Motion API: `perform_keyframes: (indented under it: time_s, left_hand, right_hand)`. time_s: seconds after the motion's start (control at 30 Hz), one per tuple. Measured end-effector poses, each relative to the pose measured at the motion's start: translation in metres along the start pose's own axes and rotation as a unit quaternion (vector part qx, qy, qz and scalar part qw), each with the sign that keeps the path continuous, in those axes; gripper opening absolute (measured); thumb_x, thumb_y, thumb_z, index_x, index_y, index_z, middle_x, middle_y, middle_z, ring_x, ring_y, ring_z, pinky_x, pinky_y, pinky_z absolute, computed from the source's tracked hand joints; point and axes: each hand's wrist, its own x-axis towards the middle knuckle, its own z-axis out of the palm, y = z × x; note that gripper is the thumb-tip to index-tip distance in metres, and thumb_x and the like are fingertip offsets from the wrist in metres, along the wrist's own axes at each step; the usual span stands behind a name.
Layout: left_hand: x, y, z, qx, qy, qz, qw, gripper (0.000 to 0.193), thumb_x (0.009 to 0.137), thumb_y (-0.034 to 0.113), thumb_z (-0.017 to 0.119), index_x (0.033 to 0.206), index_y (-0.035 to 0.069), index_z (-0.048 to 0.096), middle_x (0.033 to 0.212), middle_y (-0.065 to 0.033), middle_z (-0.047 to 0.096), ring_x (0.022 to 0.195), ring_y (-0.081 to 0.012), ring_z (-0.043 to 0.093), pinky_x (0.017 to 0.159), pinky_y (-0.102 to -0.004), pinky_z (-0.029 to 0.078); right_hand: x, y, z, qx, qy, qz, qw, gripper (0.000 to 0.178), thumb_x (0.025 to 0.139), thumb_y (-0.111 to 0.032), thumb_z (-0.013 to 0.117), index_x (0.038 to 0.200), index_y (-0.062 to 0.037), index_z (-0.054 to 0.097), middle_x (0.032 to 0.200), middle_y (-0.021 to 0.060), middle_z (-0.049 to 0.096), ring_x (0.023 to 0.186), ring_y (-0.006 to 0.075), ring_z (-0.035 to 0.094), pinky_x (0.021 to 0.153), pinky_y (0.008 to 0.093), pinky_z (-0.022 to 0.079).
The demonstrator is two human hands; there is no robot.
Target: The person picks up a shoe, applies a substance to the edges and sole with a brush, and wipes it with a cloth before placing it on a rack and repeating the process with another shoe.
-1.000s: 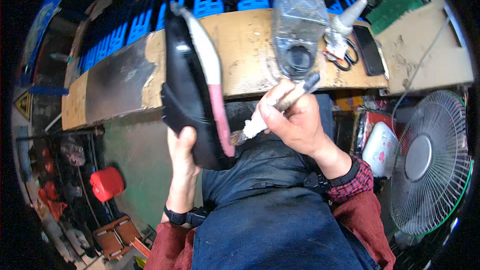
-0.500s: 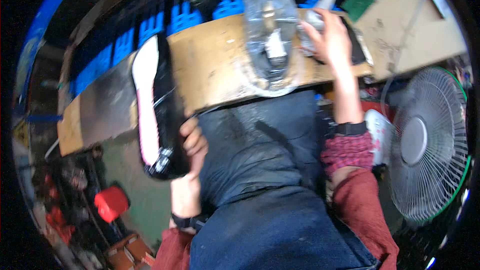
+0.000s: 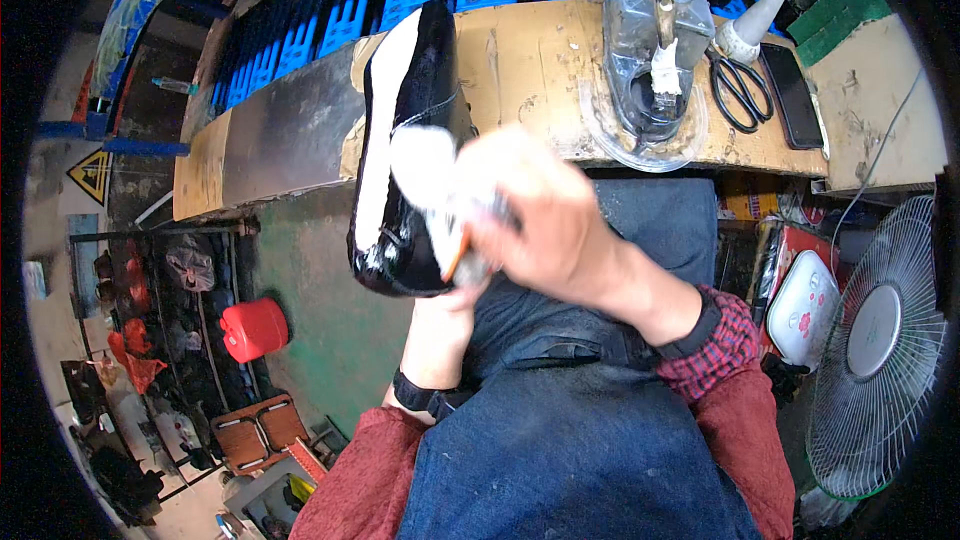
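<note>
A glossy black shoe [image 3: 440, 80] is held up at centre left, toe and heel pointing roughly up and down, its long pale sole side [image 3: 375, 165] turned left. From below, my left hand [image 3: 462, 302] grips the shoe; most of its fingers are hidden behind the shoe and my other arm. In front of the shoe's lower half is my right hand [image 3: 535, 205], smeared by motion and closed on a white, crumpled, cloth-like wad [image 3: 425, 168]. The wad overlaps the shoe; whether it presses on it I cannot tell.
On the bench [image 3: 520, 70] stand a clear container with a brush [image 3: 665, 45] and a white cone-shaped bottle [image 3: 750, 28], beside black scissors [image 3: 740, 90] and a phone [image 3: 790, 95]. Blue racks [image 3: 410, 0] line the back. A fan [image 3: 875, 330] is at right, a red canister [image 3: 253, 330] at left.
My right hand has come from the bench's right end to the shoe with the white wad in it. In the picture, the shoe now appears higher and farther right; the whole view has shifted.
</note>
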Motion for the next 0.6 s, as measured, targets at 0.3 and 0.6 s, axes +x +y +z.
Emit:
perform_keyframes:
  time_s: [0.3,0.6]
  left_hand:
    - [0.018,0.049,-0.005,-0.074,0.047,-0.108,0.99,0.039,0.092,0.029,0.052,0.116,-0.002,0.051,0.088,-0.0093,0.059,0.066,-0.0176,0.054,0.051,-0.0274,0.044]
    - [0.202,0.159,0.001,0.827,0.19,0.089,0.522,0.092,0.069,0.057,0.073,0.125,-0.009,0.04,0.113,-0.025,0.061,0.1,-0.0325,0.064,0.086,-0.0382,0.051]
  right_hand:
    - [-0.032,0.055,-0.12,-0.006,0.32,0.239,0.917,0.036,0.078,0.002,0.066,0.112,-0.0041,0.053,0.107,0.0046,0.055,0.099,0.0136,0.054,0.086,0.0283,0.046]
    - [-0.094,0.154,-0.174,-0.508,0.031,0.19,0.839,0.039,0.077,-0.008,0.067,0.114,-0.0047,0.056,0.11,0.0163,0.054,0.106,0.0357,0.047,0.094,0.0444,0.036]
